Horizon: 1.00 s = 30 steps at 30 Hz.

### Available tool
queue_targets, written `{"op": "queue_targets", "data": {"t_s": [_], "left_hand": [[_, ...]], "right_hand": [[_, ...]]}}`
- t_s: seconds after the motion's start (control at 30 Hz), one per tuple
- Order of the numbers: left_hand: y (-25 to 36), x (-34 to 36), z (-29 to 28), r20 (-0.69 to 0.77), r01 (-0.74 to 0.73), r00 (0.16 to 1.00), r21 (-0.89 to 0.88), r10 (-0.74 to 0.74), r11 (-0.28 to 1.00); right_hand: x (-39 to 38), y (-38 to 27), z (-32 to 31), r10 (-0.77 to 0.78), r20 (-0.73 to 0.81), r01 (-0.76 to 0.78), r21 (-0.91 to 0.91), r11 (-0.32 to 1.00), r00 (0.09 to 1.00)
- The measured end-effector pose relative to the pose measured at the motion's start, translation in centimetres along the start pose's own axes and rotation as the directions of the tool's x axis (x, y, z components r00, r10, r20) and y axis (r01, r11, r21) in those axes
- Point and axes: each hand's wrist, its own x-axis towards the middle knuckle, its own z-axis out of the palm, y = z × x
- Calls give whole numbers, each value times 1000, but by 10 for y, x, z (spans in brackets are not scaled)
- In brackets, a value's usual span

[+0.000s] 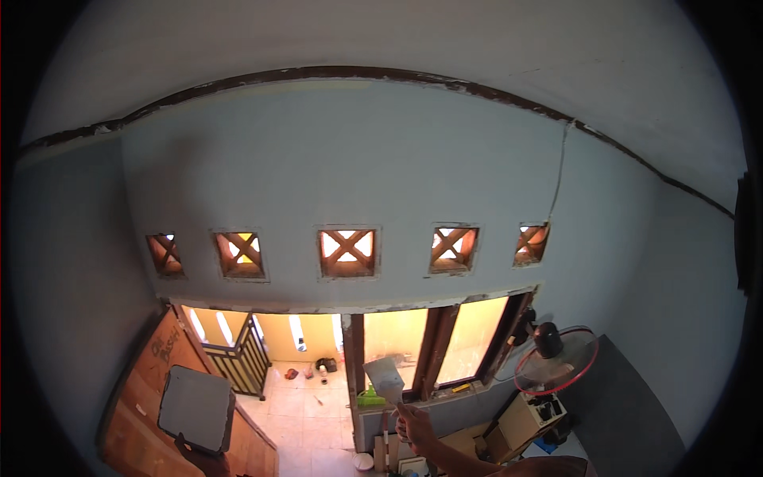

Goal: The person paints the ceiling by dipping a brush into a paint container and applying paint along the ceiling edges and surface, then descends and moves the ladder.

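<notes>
My left hand (199,455), low at the lower left, grips a grey square tray or board (195,409) with rounded corners from underneath; its fingers are partly hidden. My right hand (415,431) is wrapped round the handle of a putty knife (383,376), its wide, pale grey blade raised in front of the window frame. Behind the tray is an open wooden door (139,397) with dark scrawls on it.
A bluish wall (358,159) has square vents above the doorway and windows (393,334). A metal gate (238,358) and small items lie beyond on tiles. A fan with red-rimmed guard (556,358) stands right, near a cluttered cabinet (517,429). The ceiling (381,36) curves overhead.
</notes>
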Motion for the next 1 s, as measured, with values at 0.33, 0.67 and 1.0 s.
{"op": "queue_targets", "data": {"t_s": [0.33,0.67,1.0], "left_hand": [[5,-7,-13,-54,30,998,-137,-38,990],[16,-17,39,-255,42,964,-140,-77,989],[6,-17,59,-246,193,951,3,-186,981]], "right_hand": [[75,55,57,13,226,11,-105,994,974],[41,-4,214,-153,547,353,-283,892,823],[21,-18,284,-147,729,629,-449,635,668]]}}
